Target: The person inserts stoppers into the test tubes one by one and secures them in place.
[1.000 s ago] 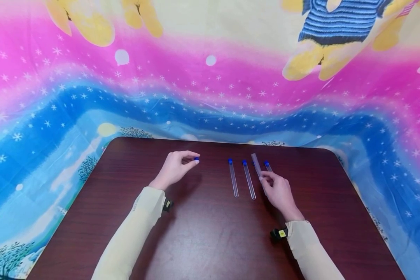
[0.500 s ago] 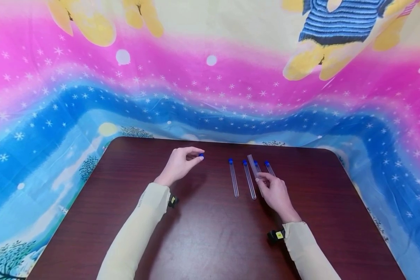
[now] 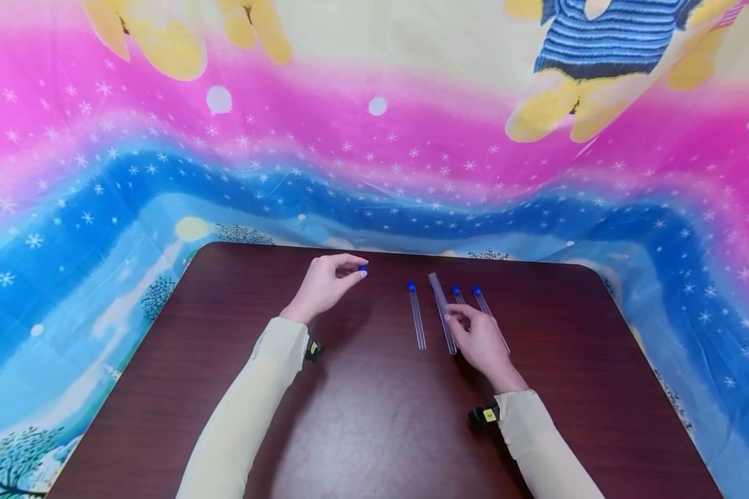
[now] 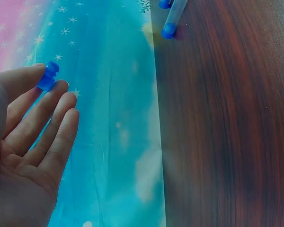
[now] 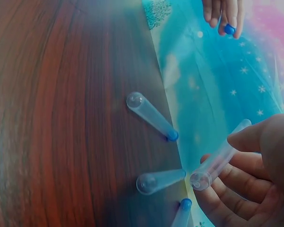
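My left hand [image 3: 322, 285] pinches a small blue test tube cap [image 4: 48, 76] between thumb and fingertips, raised over the table's far side. My right hand [image 3: 482, 341] holds an uncapped clear test tube [image 5: 221, 160] between thumb and fingers, tilted. Its rounded bottom faces the right wrist camera. Cap and tube are apart. Below lie several test tubes with blue caps: the leftmost tube [image 3: 417, 320], one mostly behind the held tube in the head view, another tube [image 3: 458, 296] partly behind my right hand, and the rightmost tube [image 3: 483, 303].
The dark reddish-brown wooden table [image 3: 362, 416] has rounded far corners. Right behind its far edge hangs a patterned cloth [image 3: 374, 173] in blue, pink and yellow. A black strap device [image 3: 483, 416] sits on the right wrist, another device [image 3: 313, 349] on the left.
My right hand has moved left with the tube, from over the third lying tube to over the second. My left hand has shifted slightly right and farther away, still with the cap.
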{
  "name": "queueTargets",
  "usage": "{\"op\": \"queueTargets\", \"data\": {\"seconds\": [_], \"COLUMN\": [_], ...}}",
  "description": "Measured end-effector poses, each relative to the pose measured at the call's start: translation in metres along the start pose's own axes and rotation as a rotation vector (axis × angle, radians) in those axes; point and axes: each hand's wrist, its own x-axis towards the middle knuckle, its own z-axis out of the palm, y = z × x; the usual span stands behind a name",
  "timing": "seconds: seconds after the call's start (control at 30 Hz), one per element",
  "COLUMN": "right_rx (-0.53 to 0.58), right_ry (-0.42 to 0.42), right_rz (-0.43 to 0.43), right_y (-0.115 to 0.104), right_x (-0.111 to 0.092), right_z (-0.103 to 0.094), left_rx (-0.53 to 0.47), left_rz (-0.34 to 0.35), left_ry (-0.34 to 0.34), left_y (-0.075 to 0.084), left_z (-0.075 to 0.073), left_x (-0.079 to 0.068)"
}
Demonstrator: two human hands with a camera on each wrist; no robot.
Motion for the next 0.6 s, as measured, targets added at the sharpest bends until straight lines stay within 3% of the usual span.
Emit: {"op": "queueTargets", "data": {"seconds": [0.6], "right_rx": [0.068], "right_ry": [-0.060], "right_rz": [-0.039], "right_y": [-0.016], "right_x": [-0.001], "right_z": [0.016], "left_rx": [-0.011], "left_rz": [0.021], "left_ry": [0.011], "left_y": [0.006], "left_z": [0.004], "left_x": [0.008]}}
